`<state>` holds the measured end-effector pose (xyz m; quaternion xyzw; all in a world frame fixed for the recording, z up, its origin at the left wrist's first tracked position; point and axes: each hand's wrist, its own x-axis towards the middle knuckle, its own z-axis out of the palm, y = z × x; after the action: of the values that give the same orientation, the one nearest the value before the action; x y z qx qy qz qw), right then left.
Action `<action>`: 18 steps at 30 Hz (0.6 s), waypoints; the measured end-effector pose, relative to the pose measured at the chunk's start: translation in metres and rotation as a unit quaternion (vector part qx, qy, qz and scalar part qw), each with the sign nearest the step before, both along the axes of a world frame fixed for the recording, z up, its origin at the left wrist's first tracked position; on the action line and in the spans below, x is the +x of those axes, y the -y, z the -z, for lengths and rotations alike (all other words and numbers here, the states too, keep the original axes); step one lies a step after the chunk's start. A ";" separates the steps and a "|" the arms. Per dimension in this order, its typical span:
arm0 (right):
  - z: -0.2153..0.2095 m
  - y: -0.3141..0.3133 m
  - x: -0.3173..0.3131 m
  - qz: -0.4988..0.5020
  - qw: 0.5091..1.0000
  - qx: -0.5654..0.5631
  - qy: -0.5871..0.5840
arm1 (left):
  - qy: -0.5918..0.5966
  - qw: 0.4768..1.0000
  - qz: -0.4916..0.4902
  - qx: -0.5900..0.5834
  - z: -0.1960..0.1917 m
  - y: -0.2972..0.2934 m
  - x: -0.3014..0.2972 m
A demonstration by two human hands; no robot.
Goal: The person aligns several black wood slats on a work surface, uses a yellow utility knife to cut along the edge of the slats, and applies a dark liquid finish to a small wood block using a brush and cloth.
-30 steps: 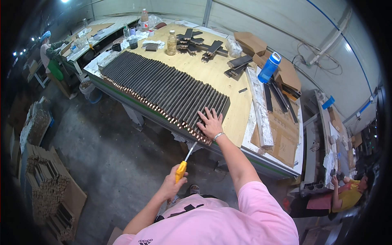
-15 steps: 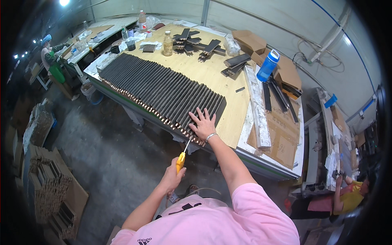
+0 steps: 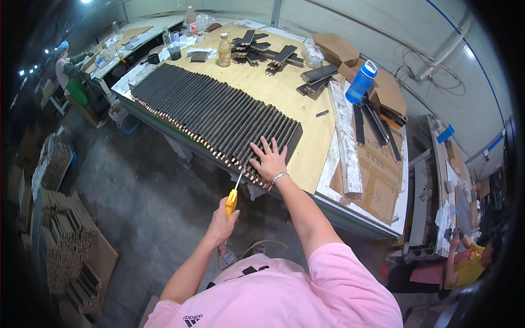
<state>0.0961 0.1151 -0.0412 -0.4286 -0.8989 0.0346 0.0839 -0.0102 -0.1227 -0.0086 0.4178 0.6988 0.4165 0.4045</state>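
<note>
One yellow tool [image 3: 232, 203] is gripped in our left hand [image 3: 223, 220], right hand [image 3: 269, 164] splayed pretty wide, fingers [image 3: 267, 146] touching dark strips [image 3: 213, 112] underneath.

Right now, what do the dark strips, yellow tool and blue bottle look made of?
Dark strips: probably wood, darkly coated; paler ends show. Yellow tool: likely plastic handle, evenly bright; metal shaft, silvery. Blue bottle: seemingly translucent plastic, smooth, with varying blue tones.

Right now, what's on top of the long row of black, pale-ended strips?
Your bare right hand rests on the black strips near their right end; surfaces beneath its palm are hidden.
</note>
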 end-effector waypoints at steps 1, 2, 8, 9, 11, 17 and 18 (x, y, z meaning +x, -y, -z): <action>0.000 0.001 0.000 0.004 1.000 0.007 0.004 | -0.002 1.000 0.018 0.007 0.000 0.000 -0.001; 0.000 0.002 0.000 -0.003 1.000 0.003 -0.001 | 0.010 0.999 0.042 0.003 0.000 0.000 -0.001; -0.001 0.002 0.000 0.009 1.000 -0.002 -0.010 | -0.008 1.000 -0.020 0.016 0.001 -0.003 -0.008; -0.001 0.002 0.000 0.001 1.000 -0.005 -0.019 | -0.019 1.000 -0.007 0.018 0.002 -0.002 -0.008; 0.000 0.002 0.000 0.008 1.000 0.005 -0.019 | -0.031 0.999 0.005 0.018 0.003 -0.001 -0.008; 0.003 -0.001 -0.001 0.002 1.000 -0.005 -0.025 | 0.000 1.000 -0.004 0.009 0.009 0.004 -0.005; 0.003 -0.002 0.001 0.003 1.000 -0.011 -0.024 | 0.000 1.000 -0.008 0.002 0.009 0.005 -0.003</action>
<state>0.0968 0.1176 -0.0446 -0.4315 -0.8948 0.0543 0.1008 -0.0135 -0.1273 -0.0179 0.4127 0.7012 0.4210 0.4008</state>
